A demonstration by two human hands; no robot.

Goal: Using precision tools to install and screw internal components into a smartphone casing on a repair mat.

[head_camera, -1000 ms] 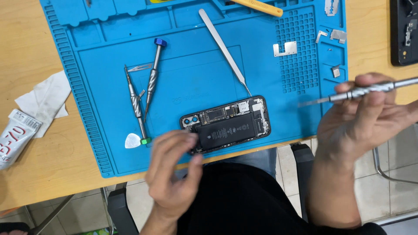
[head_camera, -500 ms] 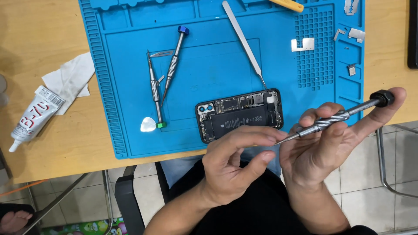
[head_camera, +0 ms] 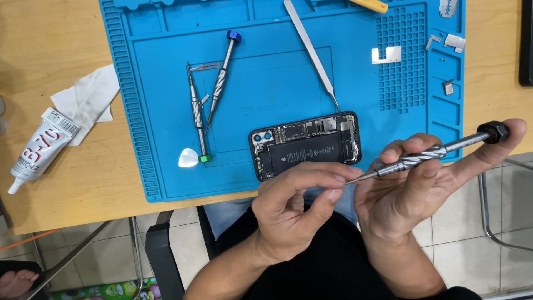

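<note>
A glue tube [head_camera: 38,149] and tissue [head_camera: 88,100] lay left of the blue mat [head_camera: 166,83], with two screwdrivers [head_camera: 208,94] and bare mat beside them. The opened phone [head_camera: 305,145] sat at the mat's near edge. Just off that edge, the left hand [head_camera: 294,208] pinched narrowly at the tip of the black-capped screwdriver [head_camera: 427,156], which the right hand [head_camera: 422,189] gripped.

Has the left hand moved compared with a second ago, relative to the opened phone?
Yes. The left hand has shifted from below the opened phone's camera end toward its other end, where its fingertips meet the tip of the screwdriver held in the right hand.
</note>
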